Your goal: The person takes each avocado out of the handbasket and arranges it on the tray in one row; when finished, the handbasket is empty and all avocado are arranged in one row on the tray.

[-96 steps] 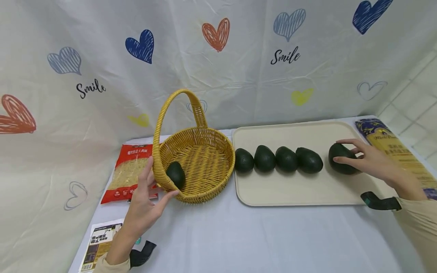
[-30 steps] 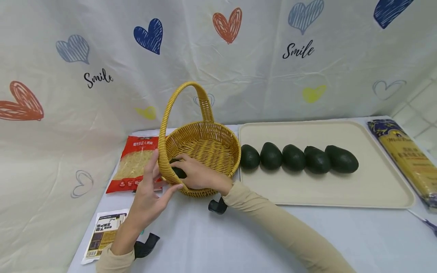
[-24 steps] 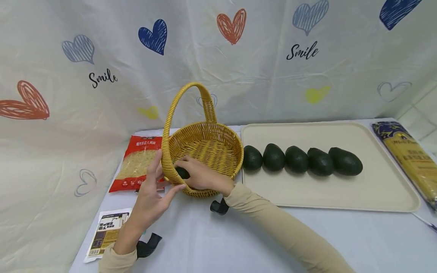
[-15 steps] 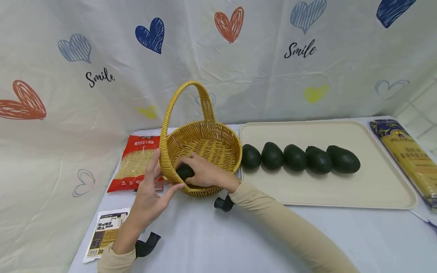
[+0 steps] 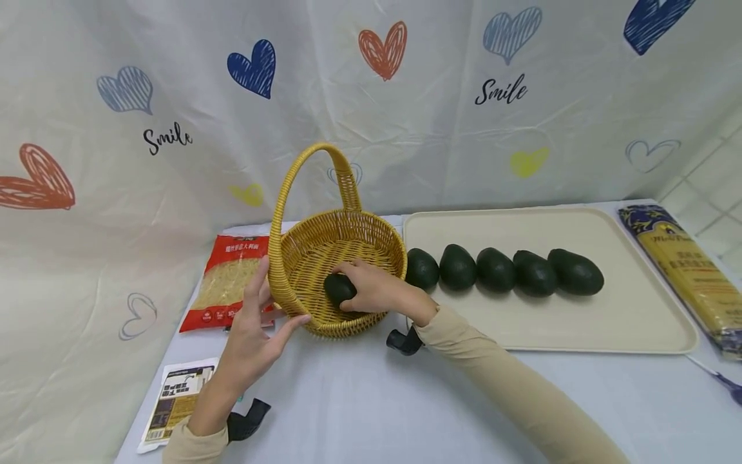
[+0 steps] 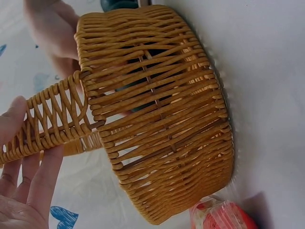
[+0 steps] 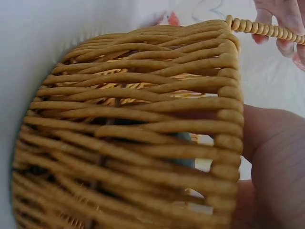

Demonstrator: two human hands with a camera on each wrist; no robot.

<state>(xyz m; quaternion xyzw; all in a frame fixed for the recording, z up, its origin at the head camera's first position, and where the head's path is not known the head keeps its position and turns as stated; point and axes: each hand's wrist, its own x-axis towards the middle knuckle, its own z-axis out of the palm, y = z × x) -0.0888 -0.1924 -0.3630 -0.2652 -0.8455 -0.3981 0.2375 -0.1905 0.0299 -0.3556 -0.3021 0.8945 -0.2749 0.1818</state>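
Observation:
My right hand (image 5: 375,290) reaches over the front rim into the yellow wicker basket (image 5: 372,227) and grips a dark green avocado (image 5: 336,289) low inside it. My left hand (image 5: 250,338) holds the lower end of the basket's arched handle (image 5: 284,200) on the left side. In the left wrist view, thumb and fingers lie on opposite sides of the woven handle (image 6: 52,117). Through the weave in the right wrist view, the avocado (image 7: 147,143) shows only in part, behind the wicker wall (image 7: 119,114).
A beige tray (image 5: 556,325) beside the basket bears several avocados (image 5: 495,270) in a touching row. Left of the basket lies a red pasta bag (image 5: 223,283), with a white-and-brown packet (image 5: 176,403) nearer. A long yellow pasta bag (image 5: 684,270) lies right of the tray.
Earlier my right hand held an avocado at the tray's right; that avocado now ends the row. The hand went into the basket and has shifted the one there rightward. My left hand stays on the handle.

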